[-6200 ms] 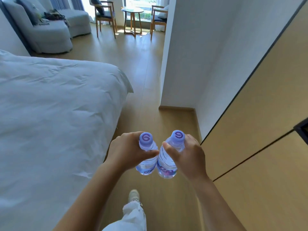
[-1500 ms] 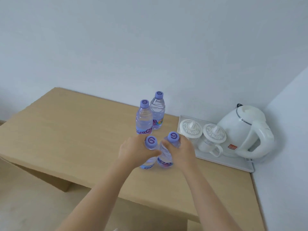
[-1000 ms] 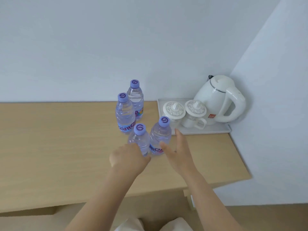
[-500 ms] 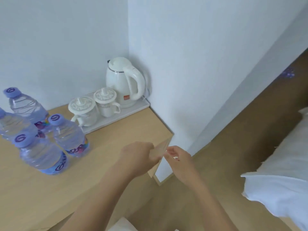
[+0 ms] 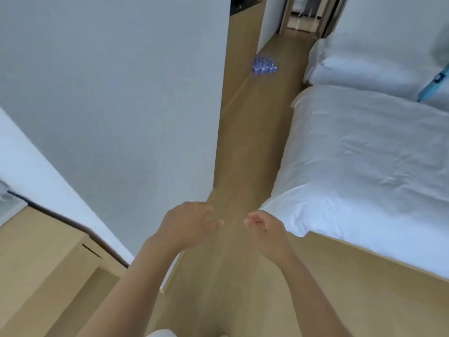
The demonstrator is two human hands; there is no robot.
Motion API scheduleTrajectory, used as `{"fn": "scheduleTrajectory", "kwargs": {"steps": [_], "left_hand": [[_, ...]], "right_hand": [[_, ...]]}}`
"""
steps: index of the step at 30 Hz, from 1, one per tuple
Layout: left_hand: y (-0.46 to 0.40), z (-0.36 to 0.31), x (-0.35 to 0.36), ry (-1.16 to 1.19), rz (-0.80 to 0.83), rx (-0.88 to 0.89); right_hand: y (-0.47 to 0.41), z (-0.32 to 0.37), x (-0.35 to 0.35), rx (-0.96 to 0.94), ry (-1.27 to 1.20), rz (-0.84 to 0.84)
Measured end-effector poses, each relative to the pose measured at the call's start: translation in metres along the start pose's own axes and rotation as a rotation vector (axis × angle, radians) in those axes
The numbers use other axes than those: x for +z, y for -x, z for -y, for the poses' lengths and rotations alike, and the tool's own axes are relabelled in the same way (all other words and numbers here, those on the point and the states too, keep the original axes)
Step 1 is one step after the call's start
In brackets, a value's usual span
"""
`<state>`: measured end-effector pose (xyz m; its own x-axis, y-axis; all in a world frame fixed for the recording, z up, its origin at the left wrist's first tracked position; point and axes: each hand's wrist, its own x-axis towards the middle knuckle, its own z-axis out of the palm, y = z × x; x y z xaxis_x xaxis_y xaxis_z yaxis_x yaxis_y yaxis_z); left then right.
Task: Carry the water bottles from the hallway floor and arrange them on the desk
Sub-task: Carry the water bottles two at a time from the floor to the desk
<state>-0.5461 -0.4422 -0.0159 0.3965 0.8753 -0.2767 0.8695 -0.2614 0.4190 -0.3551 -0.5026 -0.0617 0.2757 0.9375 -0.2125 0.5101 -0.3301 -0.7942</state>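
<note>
A cluster of several water bottles [image 5: 264, 65] with purple caps stands far off on the wooden hallway floor, close to the white wall's foot. My left hand [image 5: 188, 223] and my right hand [image 5: 266, 228] hang in front of me above the floor, a hand's width apart, fingers loosely curled and holding nothing. The desk's corner [image 5: 36, 242] shows at the lower left; the bottles standing on it are out of view.
A white wall [image 5: 121, 105] fills the left and ends at a corner beside the passage. A bed with white bedding [image 5: 364, 166] lines the right side. Between them runs a narrow strip of wooden floor [image 5: 243, 147] toward a doorway at the top.
Both bottles were set on the desk beside two others and released. My view has since swung right, away from the desk, down the passage; both hands are now empty.
</note>
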Motion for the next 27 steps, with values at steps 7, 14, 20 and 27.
{"fn": "scheduleTrajectory", "kwargs": {"steps": [7,14,20,27], "left_hand": [[-0.070,-0.049,0.001,-0.048,0.040,0.131],[-0.169,-0.067,-0.010,-0.050,0.064,0.186],[-0.271,-0.081,-0.047,-0.039,0.058,0.241],[-0.369,-0.079,-0.072,-0.075,0.086,0.308]], "right_hand": [[-0.034,-0.028,-0.041,0.072,-0.008,-0.098],[-0.112,-0.030,-0.068,0.106,0.026,-0.145],[-0.207,-0.011,-0.094,0.097,0.081,-0.161],[-0.301,0.006,-0.107,0.111,0.141,-0.219]]}}
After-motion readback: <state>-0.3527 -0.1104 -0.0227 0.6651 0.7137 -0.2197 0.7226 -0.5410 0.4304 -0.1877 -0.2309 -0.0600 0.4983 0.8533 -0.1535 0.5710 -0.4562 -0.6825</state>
